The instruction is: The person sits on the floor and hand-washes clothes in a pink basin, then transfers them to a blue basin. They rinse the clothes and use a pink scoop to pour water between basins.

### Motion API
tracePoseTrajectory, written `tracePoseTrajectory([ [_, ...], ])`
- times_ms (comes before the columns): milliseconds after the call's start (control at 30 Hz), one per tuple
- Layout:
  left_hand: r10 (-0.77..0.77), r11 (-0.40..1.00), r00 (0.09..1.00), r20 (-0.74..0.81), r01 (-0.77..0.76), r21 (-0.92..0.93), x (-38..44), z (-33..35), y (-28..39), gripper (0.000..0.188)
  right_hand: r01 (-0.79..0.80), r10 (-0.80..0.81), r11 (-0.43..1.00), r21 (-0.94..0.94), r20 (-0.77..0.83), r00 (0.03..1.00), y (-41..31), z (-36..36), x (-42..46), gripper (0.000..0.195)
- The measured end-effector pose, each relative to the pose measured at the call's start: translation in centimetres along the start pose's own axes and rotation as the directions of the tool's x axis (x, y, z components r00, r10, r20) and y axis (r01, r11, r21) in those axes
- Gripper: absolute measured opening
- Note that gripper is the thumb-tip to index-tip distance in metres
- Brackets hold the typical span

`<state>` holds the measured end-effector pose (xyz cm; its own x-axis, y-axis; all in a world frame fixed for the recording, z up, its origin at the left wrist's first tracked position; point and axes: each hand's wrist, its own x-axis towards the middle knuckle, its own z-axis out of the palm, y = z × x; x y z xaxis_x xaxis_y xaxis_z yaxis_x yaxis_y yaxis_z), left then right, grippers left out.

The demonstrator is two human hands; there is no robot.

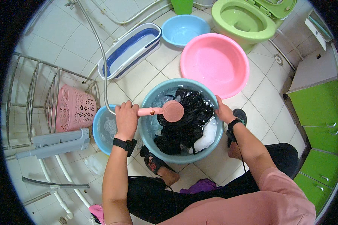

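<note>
My left hand is closed around the handle of a pink shower head, held level over a teal plastic basin. A metal hose runs up from its handle end. Whether water leaves the head cannot be told. In the basin, dark wet cloth lies in water, with a white cloth bundle at its right side. My right hand grips the basin's upper right rim, its fingertips partly hidden by the wall.
A pink basin stands just beyond, near a blue basin and a green toilet. A white and blue folding tub is at upper left. A blue basin of sudsy water stands left; green cabinets line the right.
</note>
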<state>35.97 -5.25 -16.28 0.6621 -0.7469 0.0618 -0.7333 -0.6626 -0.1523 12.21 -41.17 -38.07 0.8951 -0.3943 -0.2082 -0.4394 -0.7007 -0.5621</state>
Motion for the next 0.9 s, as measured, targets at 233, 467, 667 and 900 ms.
tracePoseTrajectory([
  [233,0.08,0.994,0.995,-0.055,-0.084,-0.071,-0.5,-1.0,0.3,0.015,0.034,-0.04,0.963,0.266,0.017,0.999,-0.6,2.7,-4.8,0.09],
  [467,0.192,0.976,0.979,-0.073,-0.198,-0.089,-0.2,-0.8,1.6,0.009,-0.071,0.057,0.935,0.347,0.049,0.997,-2.9,6.9,-11.7,0.098],
  [667,0.224,0.963,0.973,-0.058,-0.231,-0.138,0.4,0.3,2.1,0.008,-0.085,-0.023,0.875,0.477,0.216,0.976,-3.4,6.2,-13.2,0.086],
  [900,0.172,0.957,0.981,-0.087,-0.188,-0.22,1.2,-0.8,2.9,0.009,-0.371,0.483,0.851,0.372,-0.275,0.831,5.7,0.4,-2.9,0.066],
])
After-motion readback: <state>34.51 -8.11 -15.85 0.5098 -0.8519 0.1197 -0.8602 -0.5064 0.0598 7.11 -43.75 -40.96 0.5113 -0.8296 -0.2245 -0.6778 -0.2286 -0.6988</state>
